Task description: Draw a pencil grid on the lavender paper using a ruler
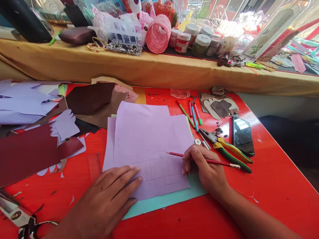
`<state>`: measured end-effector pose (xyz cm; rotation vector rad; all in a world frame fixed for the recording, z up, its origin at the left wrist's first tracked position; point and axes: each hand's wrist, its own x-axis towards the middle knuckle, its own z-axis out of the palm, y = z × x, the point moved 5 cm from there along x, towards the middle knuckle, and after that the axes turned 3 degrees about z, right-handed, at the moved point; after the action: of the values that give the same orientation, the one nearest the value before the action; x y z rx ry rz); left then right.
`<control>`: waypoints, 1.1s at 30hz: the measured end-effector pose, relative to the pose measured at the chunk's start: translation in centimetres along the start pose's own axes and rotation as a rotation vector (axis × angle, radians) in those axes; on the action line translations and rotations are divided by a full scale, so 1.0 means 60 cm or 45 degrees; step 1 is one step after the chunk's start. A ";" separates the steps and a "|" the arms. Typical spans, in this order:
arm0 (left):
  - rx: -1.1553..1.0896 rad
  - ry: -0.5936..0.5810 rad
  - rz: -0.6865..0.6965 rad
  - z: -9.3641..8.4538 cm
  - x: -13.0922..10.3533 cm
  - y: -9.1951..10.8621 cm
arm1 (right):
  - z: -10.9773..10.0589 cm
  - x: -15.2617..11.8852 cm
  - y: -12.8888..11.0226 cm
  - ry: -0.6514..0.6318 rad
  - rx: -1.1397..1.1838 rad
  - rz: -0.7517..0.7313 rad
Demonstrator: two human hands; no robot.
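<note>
Purple paper [154,136] lies in a stack on the red table, with a turquoise sheet [152,206] showing beneath its lower edge. Thin pencil lines form boxes across the lower part of the top sheet. My left hand [117,189] rests flat on the paper's lower left, fingers extended and holding nothing. Between the thumb and fingers of my right hand [205,166] is a red pencil [178,154], held nearly level. Its tip points left over the drawn lines; whether it touches the paper I cannot tell. The white eraser end points right.
Pliers [226,147] and a phone [242,136] lie right of the paper, with colored pens [193,116] above. Scissors [18,215] sit at the lower left. Leather pieces [27,151] and paper scraps cover the left side. Jars [182,43] stand on the shelf behind.
</note>
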<state>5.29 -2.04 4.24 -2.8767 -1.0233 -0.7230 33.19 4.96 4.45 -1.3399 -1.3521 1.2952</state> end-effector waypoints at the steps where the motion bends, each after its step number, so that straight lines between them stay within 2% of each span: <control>1: 0.006 0.001 0.008 -0.001 0.001 0.000 | 0.001 0.000 0.001 -0.005 0.010 0.014; 15: 0.028 -0.037 0.057 -0.010 0.014 0.005 | 0.006 -0.003 0.003 -0.028 -0.003 0.022; 33: 0.026 -0.050 0.040 -0.005 0.011 0.003 | 0.009 0.000 -0.003 -0.036 -0.141 -0.035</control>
<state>5.72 -1.83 4.83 -2.8937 -0.9806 -0.6525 32.66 4.90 4.58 -1.3775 -1.4752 1.2405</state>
